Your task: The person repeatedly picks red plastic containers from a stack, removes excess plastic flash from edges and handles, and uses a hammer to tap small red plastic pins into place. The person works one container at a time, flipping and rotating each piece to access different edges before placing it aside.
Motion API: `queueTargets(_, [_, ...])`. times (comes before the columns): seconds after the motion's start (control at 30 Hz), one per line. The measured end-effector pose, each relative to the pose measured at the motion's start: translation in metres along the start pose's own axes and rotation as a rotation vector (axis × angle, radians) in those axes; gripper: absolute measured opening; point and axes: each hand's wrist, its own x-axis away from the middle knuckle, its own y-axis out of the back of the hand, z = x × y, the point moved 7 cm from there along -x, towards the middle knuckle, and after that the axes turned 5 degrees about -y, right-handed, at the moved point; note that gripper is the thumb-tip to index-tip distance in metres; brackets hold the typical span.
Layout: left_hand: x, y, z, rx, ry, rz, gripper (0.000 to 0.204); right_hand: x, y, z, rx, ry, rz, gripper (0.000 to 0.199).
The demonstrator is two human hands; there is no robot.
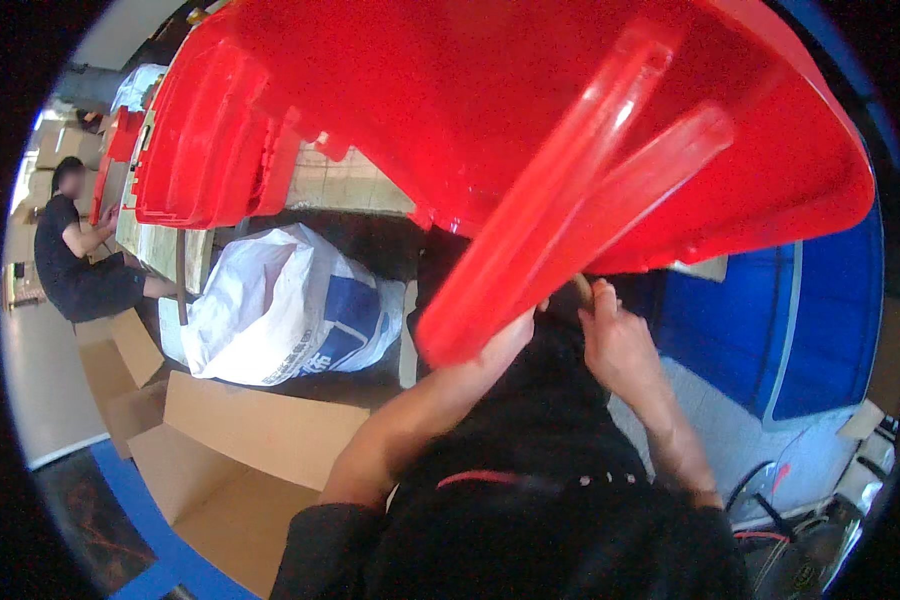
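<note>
Upper centre and right of the head view: a large red plastic piece [790, 190], its broad face filling much of the upper frame. Two long red bars [560, 200] lie across it, apart at their upper ends and meeting at a rounded lower end, close in front of the wearer's dark clothing.

Left hand [510, 342] just beside that lower end, partly covered by it; fingers largely hidden, so whether the grip is wide or closed on the red plastic cannot be told. Right hand [612, 328] nearby, under the lower edge of the red piece; grip narrow, fingers curled about a small tan-brown object [583, 290], mostly hidden, kind unclear.

Upper left: nested red bins [205, 140] at a pale counter [158, 246]. Beyond the counter, a second person [67, 255] in black top and shorts, bent-armed, hands near a smaller red part [118, 150].

Below the bins, a bulging white bag [255, 310] with blue printing. In front of it, an open cardboard box [265, 425], flaps spread; more cardboard to its left. Blue stripe [135, 500] on the dark floor, lower left.

Right side: large blue container [730, 325] with a paler edge strip, below the red piece. Dark cables [760, 500] at lower right.
</note>
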Motion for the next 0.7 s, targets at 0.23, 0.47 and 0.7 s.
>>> queueTargets(0.23, [-0.024, 0.009, 0.022, 0.135, 0.454, 0.104, 0.031, 0.079, 0.076, -0.031, -0.665, 0.147, -0.292, 0.037])
queueTargets(0.47, [-0.007, 0.012, -0.007, 0.174, 0.181, 0.232, 0.033, 0.007, 0.101, -0.118, 0.131, -0.238, -0.709, 0.033])
queueTargets(0.7, [0.051, 0.004, -0.019, 0.431, 0.447, 0.172, 0.041, -0.031, 0.109, -0.101, 0.365, -0.229, -0.685, 0.037])
